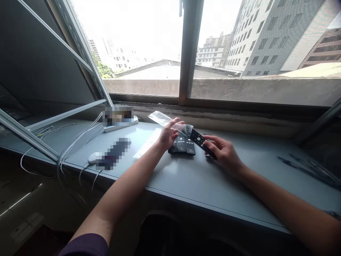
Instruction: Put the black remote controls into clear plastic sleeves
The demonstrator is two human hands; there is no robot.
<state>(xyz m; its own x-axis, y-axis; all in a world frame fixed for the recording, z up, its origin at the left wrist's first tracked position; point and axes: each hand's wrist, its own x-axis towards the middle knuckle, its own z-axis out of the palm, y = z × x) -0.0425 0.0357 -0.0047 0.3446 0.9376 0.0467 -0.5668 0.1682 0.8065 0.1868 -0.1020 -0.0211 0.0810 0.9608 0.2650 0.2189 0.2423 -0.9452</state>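
Note:
My right hand (222,150) is closed around the lower end of a black remote control (198,139), which is tilted above the table. The remote's upper end sits inside the mouth of a clear plastic sleeve (188,130). My left hand (169,134) grips that sleeve near its middle, some fingers raised, and the sleeve's far end sticks out beyond the hand toward the window. Below and behind my hands, several black remotes (182,147) lie side by side on the table, partly hidden by my left hand and the sleeve.
On the grey table (170,177), more clear plastic sleeves (146,145) lie left of my left arm. A white power strip (119,126), white cables (70,145), a white round charger (93,157) and a blurred-out item are farther left. Dark cables (306,165) lie right. A metal frame (80,57) stands left.

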